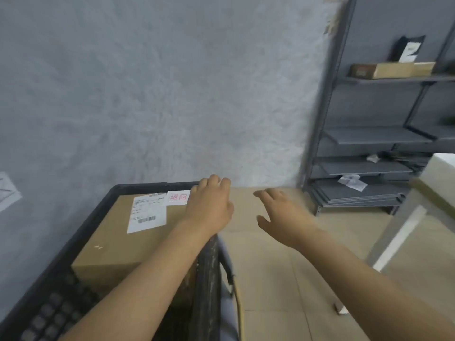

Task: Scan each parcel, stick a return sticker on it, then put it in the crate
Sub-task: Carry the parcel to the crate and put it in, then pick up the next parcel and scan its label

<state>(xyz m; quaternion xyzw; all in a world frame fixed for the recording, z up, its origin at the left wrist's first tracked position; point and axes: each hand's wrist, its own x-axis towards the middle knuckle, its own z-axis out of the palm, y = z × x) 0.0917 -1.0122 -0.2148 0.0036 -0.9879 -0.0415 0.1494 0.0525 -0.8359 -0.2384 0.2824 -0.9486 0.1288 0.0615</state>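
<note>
Left hand [209,205] reaches forward over the far right corner of the parcel [118,242], palm down, back of hand to the camera. Fingers curl down over the parcel's far right edge, near the crate's far rim; whether the grip is closed on the box edge or just resting there, cannot tell, since the fingertips are hidden behind the hand. Left forearm runs diagonally from bottom centre up to the wrist, crossing the right wall of the crate [147,187].

Right hand [283,212] hangs in the air to the right of the crate, above the floor [270,279], palm down, fingers spread and loosely extended, thumb out to the left. Grip open, holding nothing. Right forearm comes in from the lower right corner.

Parcel is a brown cardboard box lying flat inside the black plastic crate, filling most of its far half. On its top sit a white shipping label [147,212] with barcodes and, just beside it toward the far right, a white return sticker [178,198] with red characters; the left hand is just beside that sticker. Crate floor with a grid of round holes shows at lower left.

Around: grey textured wall [160,82] behind, grey metal shelf unit [381,134] at right holding a few cardboard boxes [391,70] on an upper shelf, white counter [440,168] edge at far right. Frame is a bit motion-blurred.
</note>
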